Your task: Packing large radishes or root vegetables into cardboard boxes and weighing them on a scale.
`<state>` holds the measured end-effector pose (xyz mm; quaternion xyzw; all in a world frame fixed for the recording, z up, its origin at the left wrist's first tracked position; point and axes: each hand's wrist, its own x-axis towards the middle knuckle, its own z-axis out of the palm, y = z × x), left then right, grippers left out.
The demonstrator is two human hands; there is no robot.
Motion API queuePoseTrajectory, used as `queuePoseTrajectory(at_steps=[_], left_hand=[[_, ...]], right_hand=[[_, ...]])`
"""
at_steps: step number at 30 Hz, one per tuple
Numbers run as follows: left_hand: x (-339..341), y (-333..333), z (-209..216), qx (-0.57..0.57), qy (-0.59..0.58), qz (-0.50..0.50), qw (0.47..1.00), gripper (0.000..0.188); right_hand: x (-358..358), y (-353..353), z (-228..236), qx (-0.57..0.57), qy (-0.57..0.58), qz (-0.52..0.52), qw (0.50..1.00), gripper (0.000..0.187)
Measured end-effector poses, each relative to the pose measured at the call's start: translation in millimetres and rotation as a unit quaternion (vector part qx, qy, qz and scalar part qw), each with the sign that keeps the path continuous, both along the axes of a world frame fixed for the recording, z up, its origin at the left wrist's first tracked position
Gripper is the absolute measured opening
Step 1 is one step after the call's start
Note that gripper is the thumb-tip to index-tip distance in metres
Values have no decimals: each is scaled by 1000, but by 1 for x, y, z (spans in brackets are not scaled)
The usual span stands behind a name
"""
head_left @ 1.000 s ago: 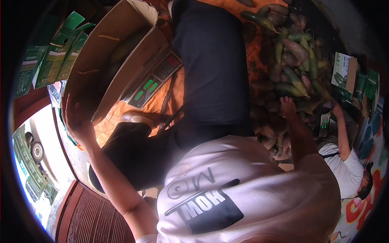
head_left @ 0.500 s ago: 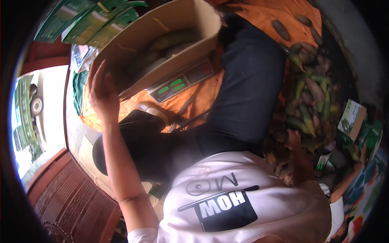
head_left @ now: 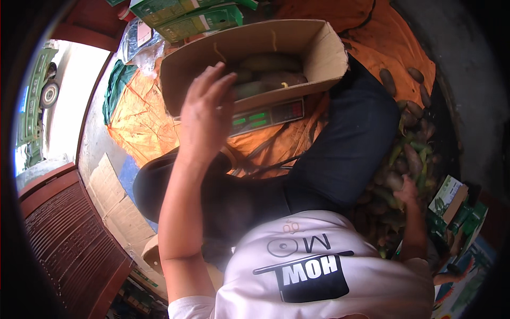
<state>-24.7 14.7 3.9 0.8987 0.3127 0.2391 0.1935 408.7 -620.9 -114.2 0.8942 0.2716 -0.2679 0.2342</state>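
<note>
My left hand [head_left: 207, 109] is raised at the near left side of a cardboard box [head_left: 313, 87], open, fingers stretched up over the opening and nothing in them. Inside the box lie several long, dark green and brown oblong fruits or tubers [head_left: 273, 63]. Beneath the box sits a digital scale [head_left: 265, 118] with lit green digits. Away to the right, my right hand [head_left: 407, 192] reaches into a pile of similar brown and green produce [head_left: 411, 157]. Its fingers are against a brown oblong piece [head_left: 393, 181]; whether they grip it cannot be told.
Orange sheeting [head_left: 141, 119] covers the floor, with loose brown pieces [head_left: 388, 82] at far right. Green printed cartons [head_left: 202, 24] stand behind the box. Another carton [head_left: 449, 196] is right of the pile. Flattened cardboard [head_left: 114, 194] and a dark red carved panel [head_left: 69, 223] lie left.
My left hand has come off the box's left side and moved right, in front of the opening. My right hand has reached farther into the pile. The whole view has shifted.
</note>
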Motion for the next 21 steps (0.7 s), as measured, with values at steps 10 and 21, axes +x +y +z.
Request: queuePoseTrajectory(at_steps=[10,21], left_hand=[[-7,-24,7,-30,136,-73,987,24],[-9,-16,7,-46,111,-82,989,17]], right_hand=[[32,304,180,441,-126,113,881,78],[-157,587,188,453,122,373,801,72]])
